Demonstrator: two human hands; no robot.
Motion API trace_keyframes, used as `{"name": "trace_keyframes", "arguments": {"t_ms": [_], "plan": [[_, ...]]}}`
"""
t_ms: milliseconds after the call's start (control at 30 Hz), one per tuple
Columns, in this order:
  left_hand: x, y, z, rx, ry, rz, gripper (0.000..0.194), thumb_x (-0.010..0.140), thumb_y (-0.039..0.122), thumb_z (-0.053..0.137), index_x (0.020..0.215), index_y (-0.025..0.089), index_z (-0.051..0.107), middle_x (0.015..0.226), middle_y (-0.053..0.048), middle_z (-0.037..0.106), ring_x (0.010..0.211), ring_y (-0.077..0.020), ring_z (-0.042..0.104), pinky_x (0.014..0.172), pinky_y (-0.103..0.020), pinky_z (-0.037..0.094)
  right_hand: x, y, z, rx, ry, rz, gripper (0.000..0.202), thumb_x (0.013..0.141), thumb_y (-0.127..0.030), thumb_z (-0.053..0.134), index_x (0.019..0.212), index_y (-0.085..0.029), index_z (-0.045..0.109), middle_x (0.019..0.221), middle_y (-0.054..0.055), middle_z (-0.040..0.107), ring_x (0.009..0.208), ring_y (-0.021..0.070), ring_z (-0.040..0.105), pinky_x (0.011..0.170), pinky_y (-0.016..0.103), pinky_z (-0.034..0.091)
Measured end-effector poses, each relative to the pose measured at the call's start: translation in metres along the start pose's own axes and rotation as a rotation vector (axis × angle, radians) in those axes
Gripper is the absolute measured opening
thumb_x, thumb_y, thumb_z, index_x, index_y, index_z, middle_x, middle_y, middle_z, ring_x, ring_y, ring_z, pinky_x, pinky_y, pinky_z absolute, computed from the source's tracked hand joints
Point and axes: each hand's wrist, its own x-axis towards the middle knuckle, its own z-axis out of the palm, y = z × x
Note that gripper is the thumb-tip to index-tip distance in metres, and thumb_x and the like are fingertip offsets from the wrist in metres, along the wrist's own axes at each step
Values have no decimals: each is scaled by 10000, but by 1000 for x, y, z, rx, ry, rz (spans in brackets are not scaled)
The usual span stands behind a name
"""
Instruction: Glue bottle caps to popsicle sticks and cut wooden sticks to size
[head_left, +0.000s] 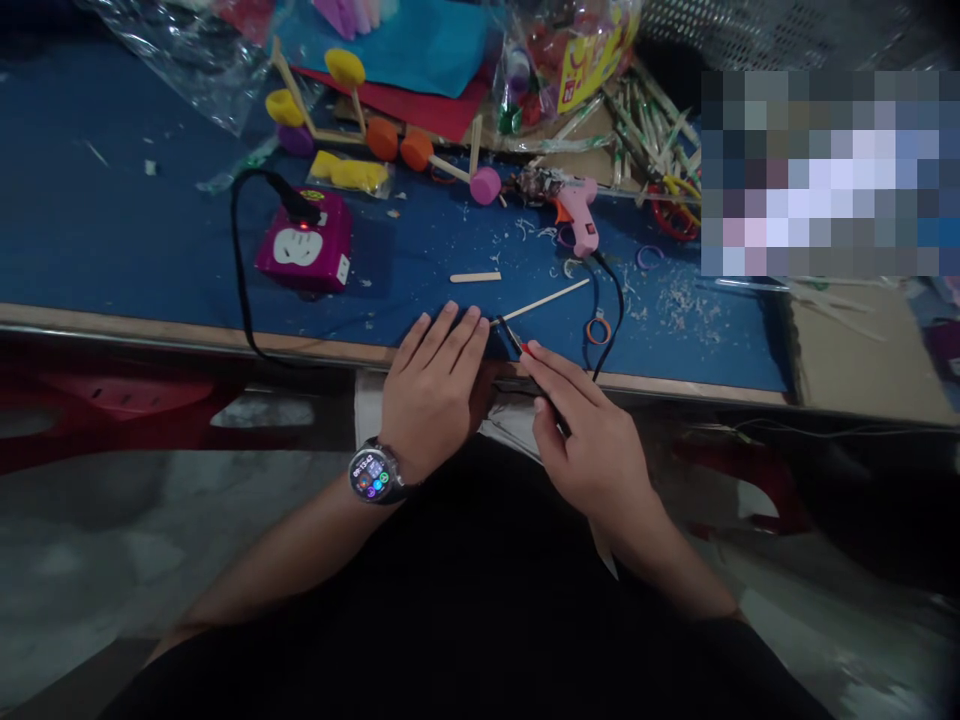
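My left hand (435,380) lies palm down on the table's front edge, fingers stretched out. Its fingertips rest at the near end of a thin wooden stick (546,300). My right hand (589,430) is closed around a slim cutter knife (512,335), black with a red part; much of its handle is hidden under the fingers. The knife's dark tip meets the stick just right of my left fingertips. Beyond them lies a short, flat popsicle stick piece (475,278). An orange ring (598,331) sits to the right of the knife.
A pink glue gun (581,215) lies behind, its black cord running to the front edge. A purple power box (307,245) with a plugged-in cord stands left. Sticks with coloured clay pieces (382,140), plastic bags and a stick pile (645,120) line the back. Cardboard (862,350) is right.
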Motion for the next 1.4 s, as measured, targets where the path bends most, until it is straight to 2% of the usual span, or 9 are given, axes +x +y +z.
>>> {"name": "trace_keyframes", "arguments": {"t_ms": [133, 367, 600, 967, 1100, 1267, 1400], "plan": [[0, 0, -1, -11, -20, -1, 573, 1100, 247, 569, 1663, 147, 528, 1669, -161, 599, 1605, -366, 530, 1335, -590, 427, 5, 0, 6, -11, 32, -11, 537, 1083, -138, 489, 1597, -218, 623, 1661, 57, 640, 1529, 233, 632, 1172, 394, 652], [2, 0, -1, -18, -1, -9, 530, 1104, 272, 575, 1614, 129, 586, 1640, -163, 629, 1583, -361, 559, 1329, -579, 446, -1, -2, 4, -28, 9, -13, 562, 1088, -145, 492, 1632, -242, 594, 1678, 57, 623, 1537, 256, 625, 1164, 415, 663], [1, -1, -1, -37, -25, -15, 532, 1111, 260, 558, 1629, 139, 574, 1654, -155, 617, 1599, -356, 541, 1336, -573, 440, 3, -1, 6, -84, 19, -46, 598, 1062, -123, 505, 1646, -227, 582, 1686, 75, 612, 1526, 276, 636, 1146, 429, 672], [2, 0, -1, 37, 2, 31, 496, 1121, 237, 534, 1575, 52, 605, 1631, -169, 638, 1566, -362, 578, 1311, -528, 470, 5, -4, 6, -121, -6, -43, 599, 1058, -124, 509, 1646, -207, 580, 1697, 86, 599, 1522, 279, 639, 1140, 426, 675], [2, 0, -1, 29, 10, 19, 489, 1127, 246, 529, 1573, 64, 612, 1623, -166, 647, 1559, -356, 586, 1303, -528, 479, 0, -4, 2, -134, -42, -30, 580, 1076, -155, 499, 1651, -182, 570, 1710, 88, 584, 1539, 272, 622, 1138, 416, 672], [3, -1, -2, 12, -14, 14, 502, 1115, 207, 519, 1592, 76, 599, 1638, -173, 629, 1574, -355, 570, 1306, -541, 478, 9, -4, 8, -141, -28, -19, 581, 1069, -141, 471, 1640, -139, 577, 1714, 106, 577, 1546, 274, 613, 1150, 413, 662], [3, -1, -2, -1, -9, 9, 519, 1108, 261, 561, 1599, 100, 599, 1627, -170, 642, 1568, -360, 577, 1300, -546, 483, 6, -5, 1, -146, -69, -9, 593, 1077, -147, 478, 1663, -181, 558, 1719, 94, 571, 1536, 285, 624, 1177, 457, 650]]}}
